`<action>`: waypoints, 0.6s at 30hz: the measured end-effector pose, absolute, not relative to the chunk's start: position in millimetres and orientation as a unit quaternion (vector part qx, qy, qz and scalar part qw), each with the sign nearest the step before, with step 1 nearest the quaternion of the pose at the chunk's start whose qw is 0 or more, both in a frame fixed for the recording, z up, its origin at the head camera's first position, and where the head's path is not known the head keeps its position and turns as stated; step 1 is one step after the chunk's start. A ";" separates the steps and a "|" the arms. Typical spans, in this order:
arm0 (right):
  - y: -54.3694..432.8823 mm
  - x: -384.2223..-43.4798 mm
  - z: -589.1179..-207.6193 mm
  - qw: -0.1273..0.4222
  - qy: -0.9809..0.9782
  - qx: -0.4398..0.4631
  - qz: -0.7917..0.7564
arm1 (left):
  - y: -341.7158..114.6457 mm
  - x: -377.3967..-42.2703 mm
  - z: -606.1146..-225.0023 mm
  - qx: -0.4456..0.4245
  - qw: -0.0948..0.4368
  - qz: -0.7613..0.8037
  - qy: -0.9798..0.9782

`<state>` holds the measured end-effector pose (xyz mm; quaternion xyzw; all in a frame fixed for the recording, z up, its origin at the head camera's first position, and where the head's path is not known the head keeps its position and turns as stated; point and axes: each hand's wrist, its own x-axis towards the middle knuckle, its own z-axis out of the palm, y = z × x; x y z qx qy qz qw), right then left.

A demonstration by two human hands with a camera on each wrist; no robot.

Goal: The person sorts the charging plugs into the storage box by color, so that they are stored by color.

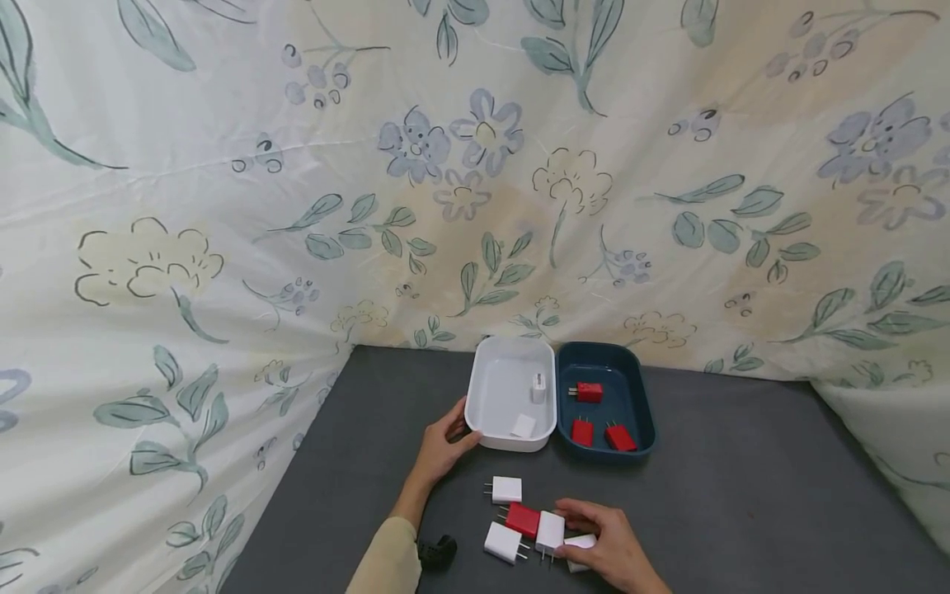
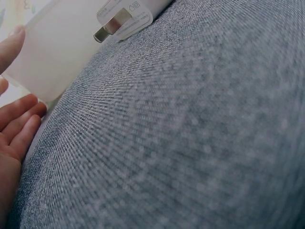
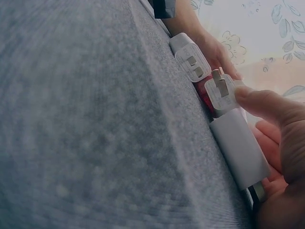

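Near the table's front, my right hand point(image 1: 612, 544) pinches a white plug charger point(image 1: 551, 532) between thumb and fingers; its metal prongs point(image 3: 220, 85) face the right wrist camera. Another white charger point(image 1: 580, 542) lies partly hidden under that hand. Left of it are a red charger point(image 1: 523, 520) and two white chargers, one nearer point(image 1: 504, 542) and one farther back point(image 1: 507, 489). My left hand point(image 1: 441, 445) rests against the near left corner of a white tray point(image 1: 475, 396), its fingers loosely extended. Two white chargers point(image 1: 538, 388) lie in that tray.
Right beside the white tray stands a dark blue tray point(image 1: 647, 412) with three red chargers point(image 1: 590, 393) in it. A black object point(image 1: 438, 553) sits by the left forearm. Floral cloth point(image 1: 475, 206) hangs behind and beside the dark grey table point(image 1: 742, 478).
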<state>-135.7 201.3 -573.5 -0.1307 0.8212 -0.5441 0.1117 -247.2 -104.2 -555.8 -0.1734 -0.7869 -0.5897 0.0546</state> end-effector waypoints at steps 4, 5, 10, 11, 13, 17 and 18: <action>201.2 -135.9 -571.3 0.107 0.819 -0.131 -0.548 | -104.8 -247.6 -554.0 -0.178 0.052 -0.590 -0.786; 201.4 -135.9 -570.9 0.108 0.819 -0.129 -0.549 | -104.7 -247.6 -553.8 -0.179 0.052 -0.590 -0.786; 201.4 -137.1 -568.5 0.099 0.816 -0.131 -0.554 | -104.7 -246.8 -553.3 -0.180 0.051 -0.588 -0.787; 201.4 -137.6 -568.3 0.096 0.816 -0.131 -0.555 | -104.8 -246.9 -553.3 -0.180 0.052 -0.588 -0.787; 201.2 -138.7 -567.5 0.087 0.815 -0.131 -0.557 | -105.1 -246.8 -552.8 -0.181 0.051 -0.586 -0.788; 200.0 -140.6 -565.0 0.074 0.818 -0.127 -0.556 | -105.6 -247.3 -552.0 -0.180 0.051 -0.583 -0.790; 199.2 -141.0 -564.1 0.070 0.819 -0.127 -0.555 | -105.7 -247.2 -551.9 -0.179 0.049 -0.582 -0.791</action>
